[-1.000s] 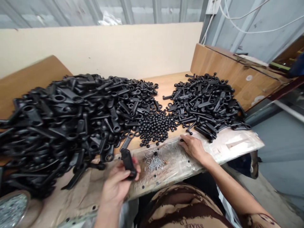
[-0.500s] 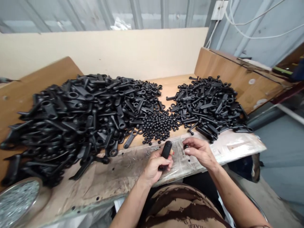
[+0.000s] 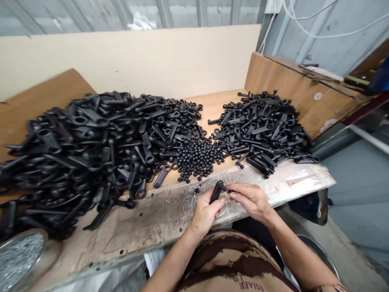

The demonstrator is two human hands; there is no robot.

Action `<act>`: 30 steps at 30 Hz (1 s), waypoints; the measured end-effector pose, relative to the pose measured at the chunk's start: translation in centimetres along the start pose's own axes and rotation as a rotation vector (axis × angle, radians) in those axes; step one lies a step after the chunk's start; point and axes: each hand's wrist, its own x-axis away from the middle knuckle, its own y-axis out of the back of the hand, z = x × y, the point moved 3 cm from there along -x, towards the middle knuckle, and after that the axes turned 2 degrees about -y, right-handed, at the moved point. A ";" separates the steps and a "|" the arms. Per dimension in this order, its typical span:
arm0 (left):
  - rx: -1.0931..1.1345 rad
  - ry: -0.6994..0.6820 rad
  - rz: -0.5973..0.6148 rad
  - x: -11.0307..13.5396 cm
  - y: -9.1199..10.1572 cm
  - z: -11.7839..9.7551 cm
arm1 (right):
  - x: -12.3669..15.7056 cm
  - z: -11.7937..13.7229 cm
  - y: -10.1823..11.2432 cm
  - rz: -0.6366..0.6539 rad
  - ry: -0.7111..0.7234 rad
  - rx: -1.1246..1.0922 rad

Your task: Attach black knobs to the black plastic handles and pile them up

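While the left hand held a black lever with its fingers wrapped around the body, the right hand pinched a small dark piece between narrowed fingers just beside the lever's stub; that piece was mostly hidden, so its exact shape could not be told, nor whether it touched the stub. The lever was tilted, its stub end uppermost and pointing toward the right hand, above the counter on the person's side of the cluster of black knobs and slightly to its right. Loose metal pins lay scattered on the near side of the cluster. To its left spread a large heap of black levers, and to its right a smaller heap. Well apart from the cluster, to its left and closer to the person, sat a bowl filled with metal pieces. Behind the cluster stood a pale board.
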 end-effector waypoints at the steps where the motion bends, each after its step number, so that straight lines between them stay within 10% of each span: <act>1: -0.004 0.006 -0.010 0.0 0.1 0.1 | -0.1 0.3 0.1 0.003 0.033 0.100; 6: -0.213 -0.114 -0.110 0.1 1.0 -0.1 | -0.3 0.6 0.6 -0.044 0.030 0.184; 17: -0.364 -0.273 -0.103 0.0 0.6 -1.2 | 0.1 -1.5 -1.9 -0.110 -0.301 -0.814; 30: -0.587 -0.426 -0.146 -0.5 -0.1 -1.0 | 0.2 -1.8 -2.7 -0.160 -0.308 -0.840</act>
